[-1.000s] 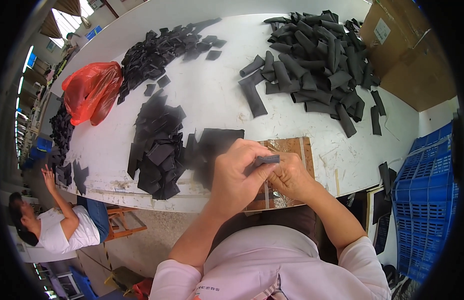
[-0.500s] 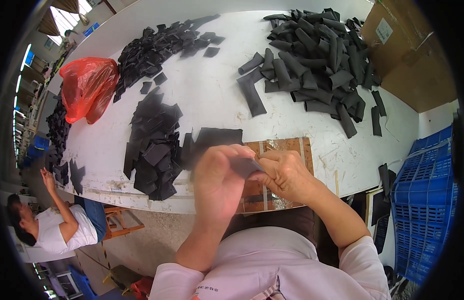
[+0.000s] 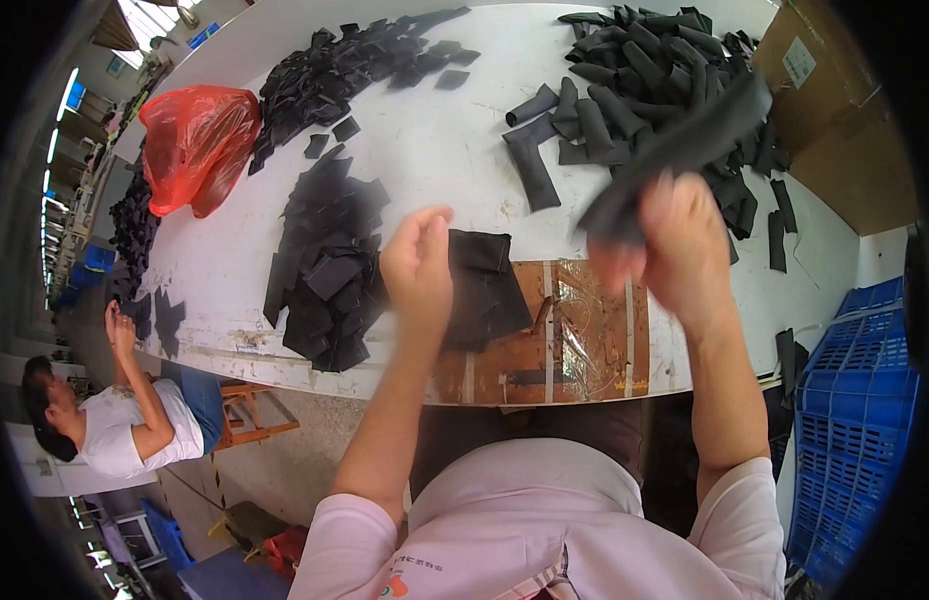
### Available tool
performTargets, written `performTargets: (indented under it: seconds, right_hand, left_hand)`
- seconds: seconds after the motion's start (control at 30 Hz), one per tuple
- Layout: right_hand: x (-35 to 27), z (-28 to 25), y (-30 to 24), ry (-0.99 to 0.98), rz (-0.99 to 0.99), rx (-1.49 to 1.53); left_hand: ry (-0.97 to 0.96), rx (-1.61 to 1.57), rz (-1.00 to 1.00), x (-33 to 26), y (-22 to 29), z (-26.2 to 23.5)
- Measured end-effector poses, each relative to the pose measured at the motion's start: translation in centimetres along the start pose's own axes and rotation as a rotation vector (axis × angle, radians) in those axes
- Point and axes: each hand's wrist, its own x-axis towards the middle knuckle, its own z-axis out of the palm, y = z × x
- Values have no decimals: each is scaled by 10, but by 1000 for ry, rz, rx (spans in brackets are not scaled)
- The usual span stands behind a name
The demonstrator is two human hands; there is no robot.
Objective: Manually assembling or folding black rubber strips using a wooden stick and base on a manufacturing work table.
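Observation:
A dark grey-black fabric tube (image 3: 684, 150), smeared by motion, is gripped in my right hand (image 3: 679, 245). It is raised in front of the heap of rolled black tubes (image 3: 624, 50), its far end pointing up and right. My left hand (image 3: 419, 260) hovers over the table with its fingers curled closed, and no piece shows in it. Beside it, to the right, black fabric pieces (image 3: 484, 290) lie partly on a brown board (image 3: 594, 340). Left of that hand is a stack of flat black pieces (image 3: 329, 275).
A red plastic bag (image 3: 199, 150) and a long heap of small black pieces (image 3: 324, 80) occupy the white table's left side. A cardboard box (image 3: 834, 120) stands at the back right, with blue crates (image 3: 854, 430) below. Another person (image 3: 134, 420) sits at the left.
My hands have drawn apart. The right hand has swung up and right with the tube, while the left has let go of it and closed. The whole view has shifted slightly.

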Motion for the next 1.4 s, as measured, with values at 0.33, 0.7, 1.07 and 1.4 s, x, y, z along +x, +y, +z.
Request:
performTargets:
  seconds: [0.33, 0.7, 1.07, 1.4]
  right_hand:
    - [-73, 21, 45, 244, 277, -243]
    - [-54, 93, 50, 137, -616, -1106]
    - [-58, 92, 44, -175, -216, -660]
    - [-71, 88, 60, -124, -320, -662]
  left_hand:
    - [-293, 895, 77, 42, -81, -13]
    - [-378, -501, -746, -44, 39, -57]
    - [-431, -1130, -1167, -89, 32, -65]
    - [-302, -1230, -1374, -112, 25, -57]
